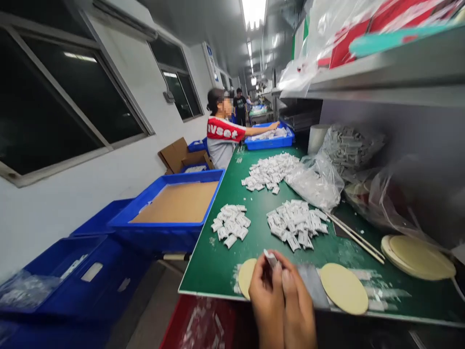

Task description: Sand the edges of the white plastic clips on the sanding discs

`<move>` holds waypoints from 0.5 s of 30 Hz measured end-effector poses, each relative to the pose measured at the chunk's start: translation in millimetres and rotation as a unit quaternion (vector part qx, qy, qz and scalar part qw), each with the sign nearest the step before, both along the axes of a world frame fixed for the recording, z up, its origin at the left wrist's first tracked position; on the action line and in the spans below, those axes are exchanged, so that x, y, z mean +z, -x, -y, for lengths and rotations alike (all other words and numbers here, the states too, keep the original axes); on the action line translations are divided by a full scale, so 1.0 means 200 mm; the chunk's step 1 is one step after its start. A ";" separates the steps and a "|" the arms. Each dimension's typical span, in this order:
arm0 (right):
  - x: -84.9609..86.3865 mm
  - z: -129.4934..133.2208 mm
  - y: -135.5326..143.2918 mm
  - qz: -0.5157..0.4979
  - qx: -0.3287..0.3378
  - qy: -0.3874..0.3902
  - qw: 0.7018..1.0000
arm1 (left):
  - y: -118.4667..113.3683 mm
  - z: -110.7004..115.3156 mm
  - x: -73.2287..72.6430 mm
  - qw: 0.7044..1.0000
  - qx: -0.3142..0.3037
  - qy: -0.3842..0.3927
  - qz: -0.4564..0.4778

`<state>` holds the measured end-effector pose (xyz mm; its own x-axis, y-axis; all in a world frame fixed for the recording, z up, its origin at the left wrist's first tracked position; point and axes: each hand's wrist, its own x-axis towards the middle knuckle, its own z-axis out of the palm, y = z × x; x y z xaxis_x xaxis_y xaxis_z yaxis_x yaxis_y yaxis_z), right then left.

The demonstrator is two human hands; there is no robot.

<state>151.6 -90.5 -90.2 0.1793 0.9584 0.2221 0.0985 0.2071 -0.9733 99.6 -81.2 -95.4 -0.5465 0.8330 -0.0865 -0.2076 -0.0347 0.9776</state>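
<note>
The left hand point(264, 291) and the right hand point(300, 303) are pressed together at the near edge, thumbs side by side, pinching one small white piece point(270, 258) between their fingertips. The piece stands up at the far end of the fingers, its lower part hidden by them, above the green counter point(258, 218).

Just left of the hands a pale yellow disc point(245, 278) lies at the counter's edge, partly covered by the left hand. Just right of them are a grey plate point(313, 285) and a second yellow disc point(344, 289), with white residue smeared beside it.

Beyond the held piece lie two heaps of similar pieces: a smaller heap point(231, 224) ahead to the left and a larger heap point(295, 223) ahead to the right. A pair of thin sticks point(358, 237) slants away from the larger heap's right side, towards some stacked discs point(421, 257).

Farther on, a third heap point(271, 169) spreads beside a clear plastic bag point(317, 182). Past it, a co-worker in a red sleeve point(225, 130) reaches over a blue tray point(271, 142) containing white items.
</note>
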 end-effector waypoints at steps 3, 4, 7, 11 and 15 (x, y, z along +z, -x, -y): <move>-0.01 0.06 -0.05 0.002 0.015 -0.015 1.000 | 0.01 0.06 0.01 0.995 -0.006 -0.022 -0.094; -0.04 0.11 -0.12 0.020 0.010 -0.049 0.999 | 0.06 0.12 -0.01 0.991 -0.005 -0.029 -0.133; -0.21 0.27 -0.37 0.131 -0.035 -0.160 0.978 | 0.26 0.34 -0.09 0.978 0.019 -0.008 -0.206; -0.52 0.37 -0.54 0.336 0.048 -0.025 0.940 | 0.47 0.58 -0.15 0.988 0.055 0.096 -0.105; -0.72 0.35 -0.45 0.444 0.159 0.088 0.877 | 0.44 0.62 -0.15 0.986 0.043 0.129 0.097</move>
<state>241.1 -160.3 -234.9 -0.2719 0.9622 -0.0169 0.7990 0.2159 -0.5612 11.5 -205.7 -124.6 -0.5666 0.7205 -0.3998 -0.3992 0.1844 0.8981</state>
